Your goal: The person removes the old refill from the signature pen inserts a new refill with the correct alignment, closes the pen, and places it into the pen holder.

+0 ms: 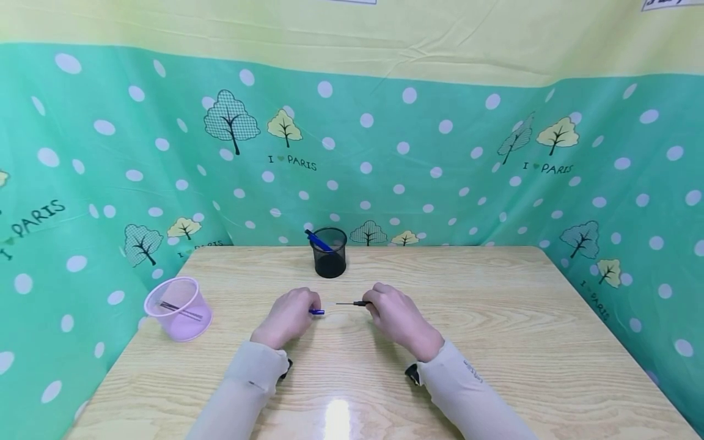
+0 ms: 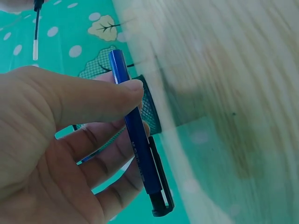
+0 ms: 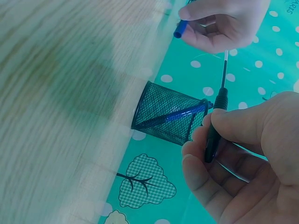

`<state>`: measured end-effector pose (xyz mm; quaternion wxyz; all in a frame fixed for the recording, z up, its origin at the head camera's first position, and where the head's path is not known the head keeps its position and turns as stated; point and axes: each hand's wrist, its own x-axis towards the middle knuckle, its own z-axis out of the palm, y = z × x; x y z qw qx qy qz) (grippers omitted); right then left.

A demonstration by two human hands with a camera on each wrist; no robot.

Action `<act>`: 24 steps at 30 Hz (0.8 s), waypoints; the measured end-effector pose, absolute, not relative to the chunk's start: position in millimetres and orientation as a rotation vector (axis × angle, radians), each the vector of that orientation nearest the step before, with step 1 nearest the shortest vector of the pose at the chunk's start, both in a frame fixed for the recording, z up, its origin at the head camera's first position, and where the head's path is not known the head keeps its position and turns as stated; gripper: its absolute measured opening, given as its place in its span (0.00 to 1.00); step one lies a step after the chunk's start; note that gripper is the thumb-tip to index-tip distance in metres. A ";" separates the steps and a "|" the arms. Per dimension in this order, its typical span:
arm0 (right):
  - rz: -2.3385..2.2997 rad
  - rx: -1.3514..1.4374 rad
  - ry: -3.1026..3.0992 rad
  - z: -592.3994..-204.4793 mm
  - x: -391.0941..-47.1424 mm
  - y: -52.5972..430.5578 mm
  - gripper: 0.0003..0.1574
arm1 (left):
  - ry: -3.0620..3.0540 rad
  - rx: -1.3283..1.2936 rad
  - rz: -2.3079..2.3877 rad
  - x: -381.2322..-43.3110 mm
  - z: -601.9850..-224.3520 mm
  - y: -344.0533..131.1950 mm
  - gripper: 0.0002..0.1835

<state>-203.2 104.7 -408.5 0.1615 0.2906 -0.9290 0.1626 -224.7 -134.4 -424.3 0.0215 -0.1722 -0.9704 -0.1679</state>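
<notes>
Near the middle of the table, my left hand (image 1: 288,315) pinches a blue pen barrel (image 2: 142,158) between thumb and fingers. A black clip (image 2: 161,177) runs along one end of the barrel in the left wrist view. Opposite it, my right hand (image 1: 400,315) holds a black ribbed pen grip (image 3: 219,102). Out of that grip sticks a thin ink refill (image 3: 224,70), dark along its length and clear at the end, pointing toward the left hand. Barrel and refill are apart, with a small gap between them in the head view.
Behind the hands stands a black mesh pen holder (image 1: 330,267) with a blue pen (image 1: 321,241) leaning in it. A lilac pen cup (image 1: 186,330) at the table's left edge holds thin dark sticks (image 1: 175,307). A green dotted cloth (image 1: 374,153) hangs around the wooden table (image 1: 467,287).
</notes>
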 end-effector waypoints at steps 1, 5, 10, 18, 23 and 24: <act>0.463 0.829 -2.652 -408.5 -203.1 104.7 0.06 | -3.010 -0.533 -0.527 -225.4 -425.3 -134.9 0.16; 0.464 0.828 -2.651 -408.1 -203.0 104.4 0.06 | -3.016 -0.542 -0.524 -226.5 -427.7 -136.5 0.15; 0.469 0.827 -2.648 -408.4 -202.6 104.4 0.06 | -3.028 -0.564 -0.499 -226.0 -429.8 -138.5 0.15; 0.472 0.816 -2.663 -408.8 -202.9 104.0 0.06 | -3.065 -0.574 -0.513 -225.1 -432.0 -138.5 0.15; 0.474 0.821 -2.664 -408.6 -202.7 104.0 0.06 | -3.081 -0.551 -0.538 -223.9 -430.7 -137.8 0.16; 0.475 0.822 -2.663 -408.5 -202.6 104.0 0.06 | -3.085 -0.544 -0.542 -223.9 -430.6 -137.7 0.16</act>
